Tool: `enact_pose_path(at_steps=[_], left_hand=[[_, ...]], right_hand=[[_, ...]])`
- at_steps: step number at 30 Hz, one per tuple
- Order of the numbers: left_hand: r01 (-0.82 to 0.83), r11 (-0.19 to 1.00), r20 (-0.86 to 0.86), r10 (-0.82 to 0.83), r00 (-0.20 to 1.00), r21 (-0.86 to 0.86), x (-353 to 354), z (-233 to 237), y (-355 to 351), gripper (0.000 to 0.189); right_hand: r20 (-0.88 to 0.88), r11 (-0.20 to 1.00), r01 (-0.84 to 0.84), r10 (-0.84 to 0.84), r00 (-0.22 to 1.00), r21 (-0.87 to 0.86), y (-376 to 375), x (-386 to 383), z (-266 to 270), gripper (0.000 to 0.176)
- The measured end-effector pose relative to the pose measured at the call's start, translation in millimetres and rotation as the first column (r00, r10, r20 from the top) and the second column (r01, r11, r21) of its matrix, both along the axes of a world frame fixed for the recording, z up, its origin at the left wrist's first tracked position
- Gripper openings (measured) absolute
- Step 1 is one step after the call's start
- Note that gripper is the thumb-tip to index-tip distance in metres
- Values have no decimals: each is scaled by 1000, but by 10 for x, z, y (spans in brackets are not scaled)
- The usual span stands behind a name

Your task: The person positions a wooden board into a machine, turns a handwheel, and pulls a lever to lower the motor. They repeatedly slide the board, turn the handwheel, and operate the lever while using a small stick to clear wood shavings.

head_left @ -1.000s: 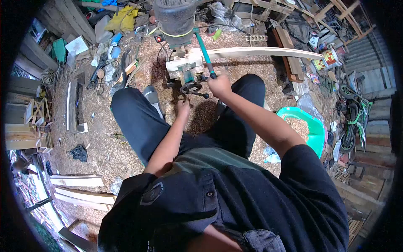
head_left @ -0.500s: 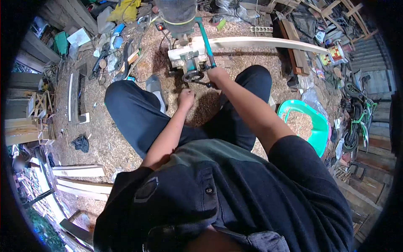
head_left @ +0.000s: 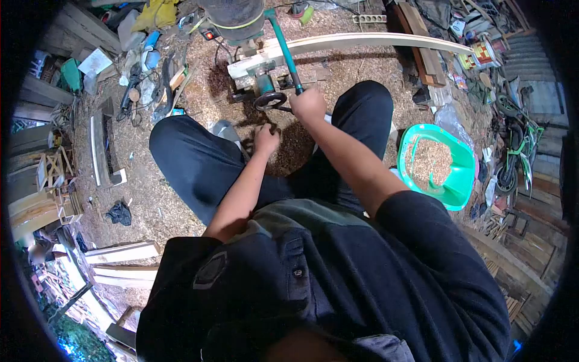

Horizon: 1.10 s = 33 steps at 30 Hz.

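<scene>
Sawdust everywhere on the floor (head_left: 143, 166), a cluttered shed around! Green tub (head_left: 465, 181) at three o'clock, machine (head_left: 263, 83) at twelve, board (head_left: 374, 40) across it. Right hand (head_left: 309, 105) wraps the lever (head_left: 283, 48); left hand (head_left: 265, 140) curls near the wheel (head_left: 270, 101), contents unclear. The machine's top is cut off.
</scene>
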<state>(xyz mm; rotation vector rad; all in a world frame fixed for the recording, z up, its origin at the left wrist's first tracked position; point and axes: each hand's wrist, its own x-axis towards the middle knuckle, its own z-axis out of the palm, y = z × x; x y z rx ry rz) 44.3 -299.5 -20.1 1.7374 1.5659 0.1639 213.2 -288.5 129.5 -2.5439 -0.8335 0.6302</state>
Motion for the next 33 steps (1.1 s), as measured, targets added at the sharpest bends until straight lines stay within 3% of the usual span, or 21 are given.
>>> enact_pose_path(at_steps=[3,5,15,20,23,25,26,27,29,31,32,33], left_hand=[[17,999,18,-18,1000,40,28,-93,39,39],[156,988,3,-156,988,14,30,-73,57,35],[141,990,-20,-141,990,3,-46,84,-90,34],[145,988,-97,-149,984,-50,34,42,24,37],[171,981,-132,-182,974,-89,83,110,86,42],[231,968,-67,-238,969,-102,117,254,125,43],[226,949,-21,-237,971,-221,142,431,154,45],[318,914,13,-326,945,-253,116,32,267,46],[475,873,-50,-482,875,-107,79,-499,308,49],[447,885,-208,-465,860,-132,61,-518,236,54],[484,820,-109,-535,838,-306,76,1,248,56],[567,790,-18,-586,810,-232,70,238,210,52]], right_hand=[[-65,1000,-9,8,998,-6,-7,17,-79,40],[-92,1000,0,-2,996,-26,-16,7,-68,39],[-103,998,11,-17,995,-62,3,28,-63,39],[-44,992,32,-26,999,123,-49,-41,-81,39],[-139,1000,-9,10,990,10,12,59,-310,41],[-35,994,-18,22,999,108,43,173,-723,35],[-224,981,-82,120,967,174,28,257,-765,30],[-396,959,-135,228,890,249,19,304,-704,27],[-608,918,-7,268,747,396,-61,275,106,52],[-714,824,113,402,573,555,-114,272,1209,70],[-752,805,156,440,490,572,-16,315,1747,75],[-740,715,235,560,372,658,106,399,2042,56]])
